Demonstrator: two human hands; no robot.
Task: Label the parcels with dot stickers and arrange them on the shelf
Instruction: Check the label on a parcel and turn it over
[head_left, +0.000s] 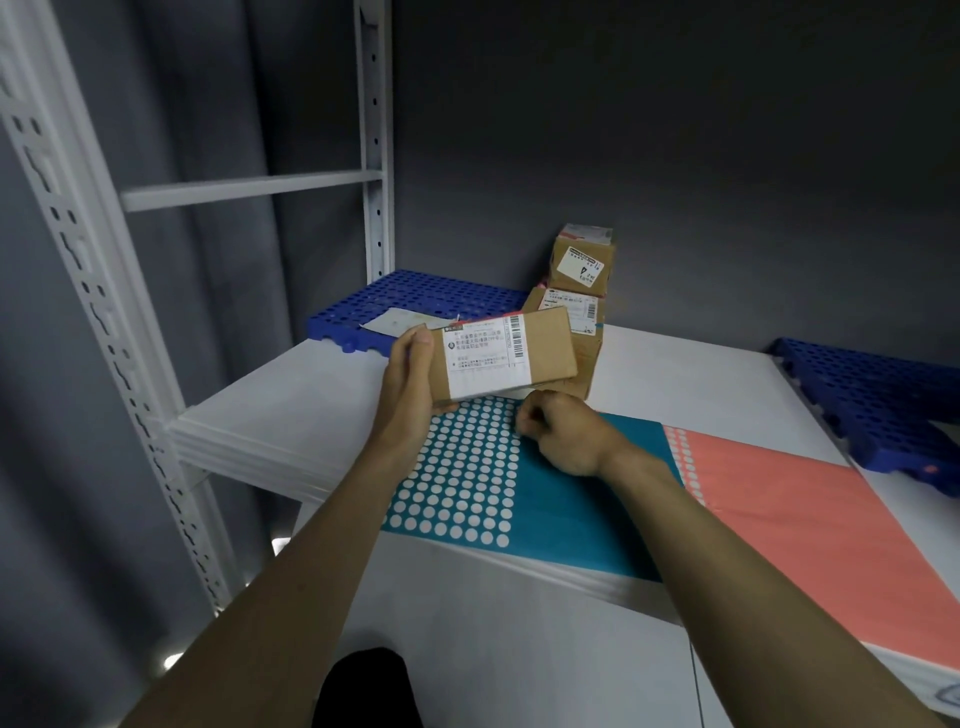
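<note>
Left hand (410, 374) — grips a brown cardboard parcel (506, 358) by its left end, held above the shelf board (291, 410), white shipping label facing up.
Right hand (558, 431) — fingers curled at the top edge of the teal sticker sheet (566, 499); whether a dot is pinched cannot be told.
Pink sticker sheet (810, 519) — flat, just right of the teal one.
Stacked parcels (579, 291) — behind the held parcel, beside a blue perforated mat (415, 301).
</note>
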